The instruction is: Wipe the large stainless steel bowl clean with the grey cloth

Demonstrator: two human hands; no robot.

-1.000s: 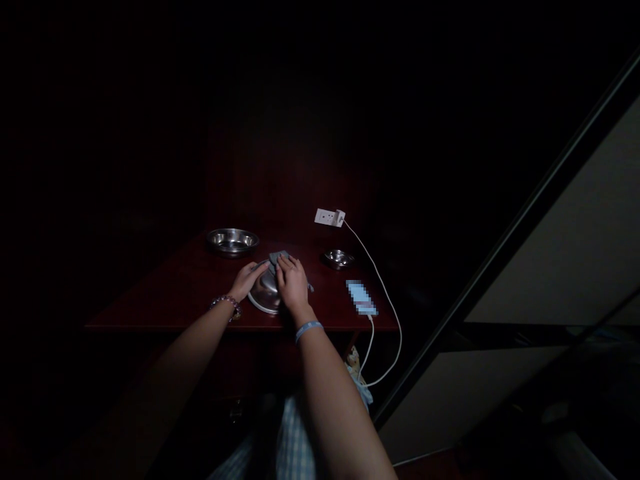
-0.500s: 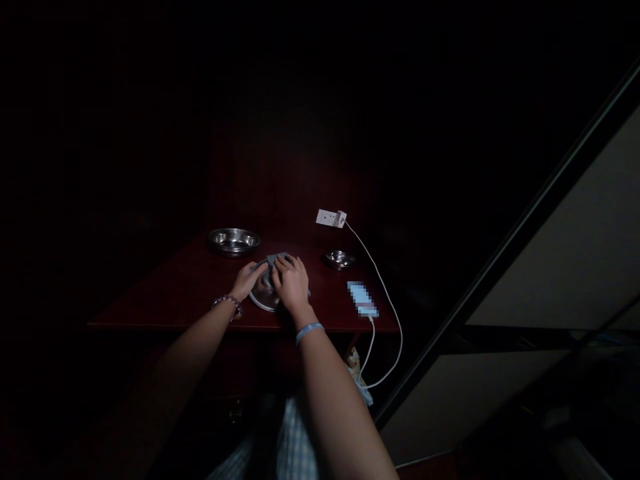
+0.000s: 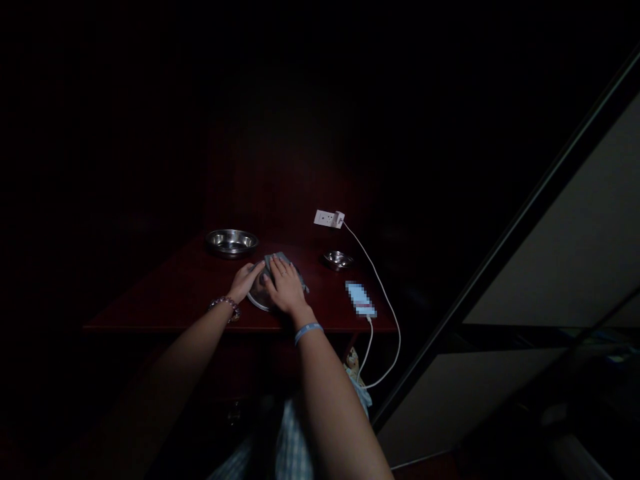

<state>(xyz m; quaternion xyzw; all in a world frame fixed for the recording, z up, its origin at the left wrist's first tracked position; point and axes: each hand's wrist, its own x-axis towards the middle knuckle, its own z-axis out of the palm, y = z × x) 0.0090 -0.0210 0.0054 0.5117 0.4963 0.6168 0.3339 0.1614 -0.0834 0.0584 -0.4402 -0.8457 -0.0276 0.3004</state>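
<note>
red table [image 3: 165, 293]: two hands [image 3: 288, 289], one cloth [image 3: 277, 255], three bowls [image 3: 258, 295]

The single view looked from the person's head, on the near side of the table [image 3: 160, 300] and above it. It faced forward and down, over the table's front edge, which ran nearly level across the picture, to the wall [image 3: 290, 180] behind. The table stood within arm's reach, with the left hand [image 3: 243, 281] and right hand [image 3: 286, 283] on its near half. The view was wide: it also took in the socket [image 3: 324, 218] beyond the table, the checked cloth [image 3: 295, 433] below its front edge, and a slanting panel [image 3: 560, 240] to its right. Left of the table, darkness probably hid more.
</note>
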